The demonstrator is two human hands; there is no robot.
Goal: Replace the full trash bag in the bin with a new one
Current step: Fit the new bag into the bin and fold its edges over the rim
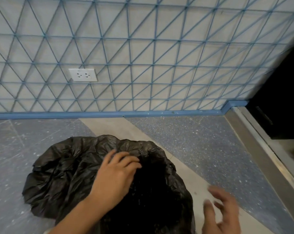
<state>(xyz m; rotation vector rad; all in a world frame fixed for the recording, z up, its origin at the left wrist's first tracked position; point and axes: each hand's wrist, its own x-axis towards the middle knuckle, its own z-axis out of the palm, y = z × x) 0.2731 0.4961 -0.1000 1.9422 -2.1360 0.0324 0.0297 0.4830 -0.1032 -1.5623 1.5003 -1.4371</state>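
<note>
while one wall fills the upper half, crossed by blue lines in a triangle grid, one floor of speckled blue and plain beige patches lies below it, with one blue skirting running along the join. one dark opening sits at the right edge, its inside too black to make out, with one metal sill slanting along its foot.

one black bag lies low and left of centre, draped over something that cannot be seen; whether a bin is under it cannot be told. its mouth gapes as a dark hollow and its lower part is cut off by the bottom edge.

two hands show. the left hand reaches in from the bottom edge and rests on the bag at the rim of the hollow, fingers bent loosely onto the plastic; whether they pinch it cannot be told. the right hand hangs above the floor just right of the bag, fingers spread and slightly bent, holding nothing; it is blurred and partly cut off.

one white socket with two outlets sits on the wall.
</note>
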